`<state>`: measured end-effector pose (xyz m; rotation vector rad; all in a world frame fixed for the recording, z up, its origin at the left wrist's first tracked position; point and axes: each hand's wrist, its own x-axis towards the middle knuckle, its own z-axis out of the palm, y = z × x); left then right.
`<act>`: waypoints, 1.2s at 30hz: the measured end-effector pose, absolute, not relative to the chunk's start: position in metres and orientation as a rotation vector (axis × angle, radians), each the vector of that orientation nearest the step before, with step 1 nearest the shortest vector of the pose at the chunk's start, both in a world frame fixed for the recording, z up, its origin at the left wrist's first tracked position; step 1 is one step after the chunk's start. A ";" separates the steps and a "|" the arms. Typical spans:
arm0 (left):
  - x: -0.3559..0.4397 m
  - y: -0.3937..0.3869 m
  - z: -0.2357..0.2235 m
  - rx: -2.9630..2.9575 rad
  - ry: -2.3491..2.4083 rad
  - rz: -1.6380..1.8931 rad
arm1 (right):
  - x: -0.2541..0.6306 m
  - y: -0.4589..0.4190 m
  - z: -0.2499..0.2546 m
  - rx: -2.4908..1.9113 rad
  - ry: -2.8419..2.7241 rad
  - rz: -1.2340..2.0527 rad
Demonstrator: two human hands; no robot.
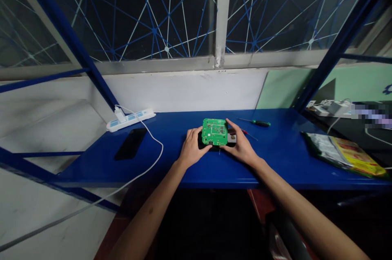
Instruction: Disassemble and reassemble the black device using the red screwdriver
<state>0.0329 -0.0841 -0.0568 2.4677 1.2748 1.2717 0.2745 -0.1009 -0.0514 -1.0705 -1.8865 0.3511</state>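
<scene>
A green circuit board (214, 132) with rounded corners is held up between both hands over the blue table. Its left edge is gripped by my left hand (192, 147), with the thumb at the lower corner. On the other side my right hand (240, 145) grips it, the thumb at the lower right corner and a finger at the upper right. Behind the board lies something dark with a pale metallic part (232, 137), mostly hidden. A screwdriver with a red handle (244, 132) lies just past my right hand, partly covered by it.
Further back on the blue table (171, 170) lies a screwdriver with a green and black handle (261, 123). To the left are a black phone (131, 144) and a white power strip (131, 119), whose cable (159, 158) crosses the table. A shiny food packet (346, 153) lies at right.
</scene>
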 end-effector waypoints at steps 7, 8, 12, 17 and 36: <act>0.033 -0.085 -0.056 2.475 1.263 1.288 | 0.275 -0.102 -0.050 -1.076 -1.883 0.356; 0.033 -0.085 -0.056 2.478 1.269 1.286 | 0.274 -0.102 -0.050 -1.079 -1.881 0.360; 0.033 -0.086 -0.056 2.480 1.279 1.287 | 0.274 -0.103 -0.048 -1.079 -1.871 0.375; 0.033 -0.086 -0.055 2.486 1.290 1.281 | 0.272 -0.104 -0.046 -1.068 -1.857 0.398; 0.019 -0.069 -0.001 2.778 1.151 0.821 | 0.269 -0.112 -0.038 -1.029 -1.801 0.349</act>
